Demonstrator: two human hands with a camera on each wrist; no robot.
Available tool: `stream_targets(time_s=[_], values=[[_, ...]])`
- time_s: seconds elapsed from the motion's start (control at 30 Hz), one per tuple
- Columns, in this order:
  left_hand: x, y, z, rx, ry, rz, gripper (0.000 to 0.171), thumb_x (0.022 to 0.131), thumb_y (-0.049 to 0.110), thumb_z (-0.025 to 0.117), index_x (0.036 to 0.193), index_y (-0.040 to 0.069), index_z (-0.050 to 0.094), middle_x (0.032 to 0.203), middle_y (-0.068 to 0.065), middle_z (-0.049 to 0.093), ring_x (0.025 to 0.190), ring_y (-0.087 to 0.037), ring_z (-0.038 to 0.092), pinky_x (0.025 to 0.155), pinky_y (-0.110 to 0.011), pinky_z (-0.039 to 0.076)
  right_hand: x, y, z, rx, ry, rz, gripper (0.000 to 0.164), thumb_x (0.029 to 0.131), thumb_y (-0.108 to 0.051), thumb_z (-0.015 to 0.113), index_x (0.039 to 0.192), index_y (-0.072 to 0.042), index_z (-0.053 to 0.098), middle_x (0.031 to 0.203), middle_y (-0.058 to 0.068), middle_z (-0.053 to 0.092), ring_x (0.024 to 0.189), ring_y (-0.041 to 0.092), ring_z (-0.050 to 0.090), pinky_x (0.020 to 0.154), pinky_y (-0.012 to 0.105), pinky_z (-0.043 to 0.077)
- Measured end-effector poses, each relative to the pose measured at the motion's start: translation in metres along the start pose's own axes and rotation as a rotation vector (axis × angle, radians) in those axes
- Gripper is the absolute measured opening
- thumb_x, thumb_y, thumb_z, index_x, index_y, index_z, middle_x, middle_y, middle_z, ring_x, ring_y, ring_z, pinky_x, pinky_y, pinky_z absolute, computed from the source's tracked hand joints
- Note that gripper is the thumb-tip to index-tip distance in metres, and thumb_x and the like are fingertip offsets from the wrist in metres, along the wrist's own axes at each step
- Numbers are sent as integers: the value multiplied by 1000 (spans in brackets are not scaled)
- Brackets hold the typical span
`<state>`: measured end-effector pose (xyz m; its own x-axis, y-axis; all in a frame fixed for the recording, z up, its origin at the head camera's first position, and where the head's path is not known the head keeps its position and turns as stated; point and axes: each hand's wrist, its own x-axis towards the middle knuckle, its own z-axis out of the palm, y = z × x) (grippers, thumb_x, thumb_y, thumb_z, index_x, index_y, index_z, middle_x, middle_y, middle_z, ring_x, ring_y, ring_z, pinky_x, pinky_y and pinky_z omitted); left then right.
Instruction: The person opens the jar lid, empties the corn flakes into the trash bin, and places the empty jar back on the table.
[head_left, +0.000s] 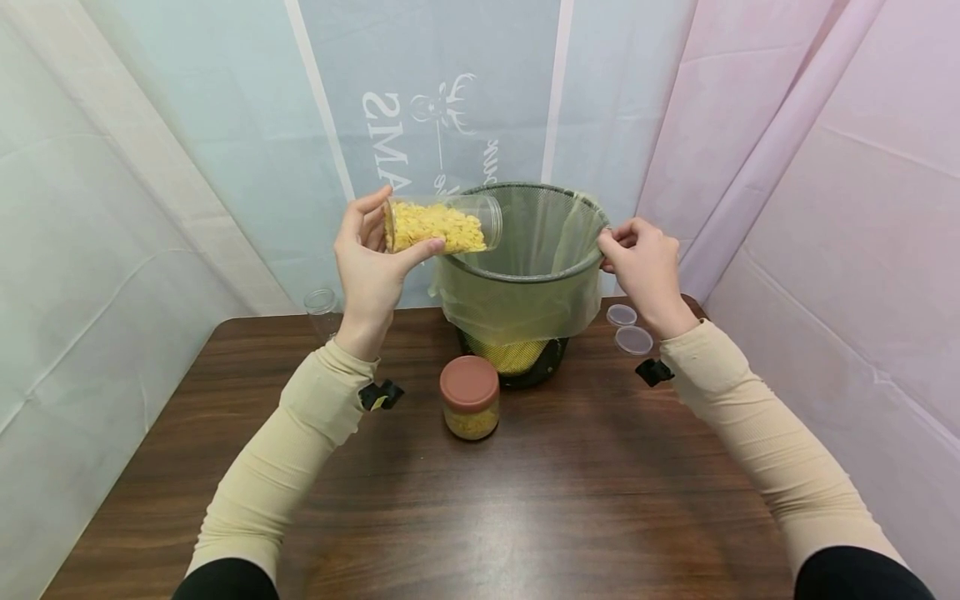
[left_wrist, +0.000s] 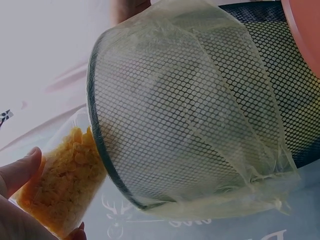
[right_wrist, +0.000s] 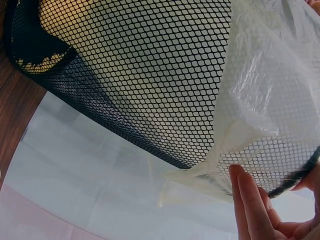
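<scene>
My left hand [head_left: 372,271] grips a clear plastic jar [head_left: 491,223] laid over on its side, with its uncovered mouth pointing right over the near left rim of a mesh wastebasket [head_left: 543,373]. Yellow flakes [head_left: 435,225] fill much of the jar, heaped along its lower side. A thin, pale yellow-green bin liner [head_left: 517,312] lines the basket and folds down over its outside. At the basket's right side, my right hand [head_left: 641,262] pinches the rim with the liner over it. In the right wrist view, the thumb and fingers [right_wrist: 255,207] lie on either side of the dark rim.
In front of the basket stands a short jar with a pink lid [head_left: 469,385] and yellowish contents. Two clear round lids [head_left: 633,340] lie on the brown table [head_left: 480,517] at right. A clear jar [head_left: 322,310] stands behind my left wrist. Fabric curtains [head_left: 600,100] enclose the table.
</scene>
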<state>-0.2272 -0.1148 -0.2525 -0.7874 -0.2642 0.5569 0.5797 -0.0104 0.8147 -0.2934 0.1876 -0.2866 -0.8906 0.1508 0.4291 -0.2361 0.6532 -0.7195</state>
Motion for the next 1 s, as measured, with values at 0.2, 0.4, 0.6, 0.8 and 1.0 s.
stream_targets(time_s=[0.2, 0.4, 0.6, 0.8, 1.0], values=[[-2, 4, 1, 29, -3, 20, 68, 63, -5, 84, 124, 8, 56, 124, -13, 56, 118, -22, 54, 98, -31, 45, 0, -1, 0, 9, -2, 1, 34, 89, -41, 49, 93, -11, 64, 80, 4, 69, 66, 11, 70, 65, 16, 53], [-1, 4, -1, 41, -9, 26, 68, 64, -4, 83, 125, 8, 55, 128, -15, 55, 126, -22, 49, 106, -32, 39, -1, -1, 0, -1, 1, 0, 34, 89, -41, 49, 93, -11, 65, 81, 4, 70, 66, 12, 70, 66, 15, 52], [1, 6, -1, 52, -5, 28, 67, 64, -4, 84, 124, 7, 56, 131, -16, 54, 127, -22, 49, 105, -33, 40, -1, -1, 0, -1, 0, 5, 34, 89, -40, 48, 94, -10, 64, 81, 4, 69, 67, 13, 71, 66, 16, 53], [3, 8, -2, 60, 3, 30, 67, 64, -4, 84, 124, 5, 56, 129, -15, 56, 126, -21, 50, 104, -31, 41, -1, -2, 0, -4, -1, -3, 35, 89, -40, 48, 94, -10, 64, 80, 4, 69, 67, 14, 71, 66, 16, 53], [4, 9, -2, 65, 9, 40, 68, 64, -4, 84, 124, 2, 55, 131, -14, 55, 126, -22, 50, 106, -28, 39, -2, -2, -1, -1, -5, -3, 35, 89, -41, 48, 94, -10, 65, 80, 4, 69, 67, 13, 71, 66, 17, 53]])
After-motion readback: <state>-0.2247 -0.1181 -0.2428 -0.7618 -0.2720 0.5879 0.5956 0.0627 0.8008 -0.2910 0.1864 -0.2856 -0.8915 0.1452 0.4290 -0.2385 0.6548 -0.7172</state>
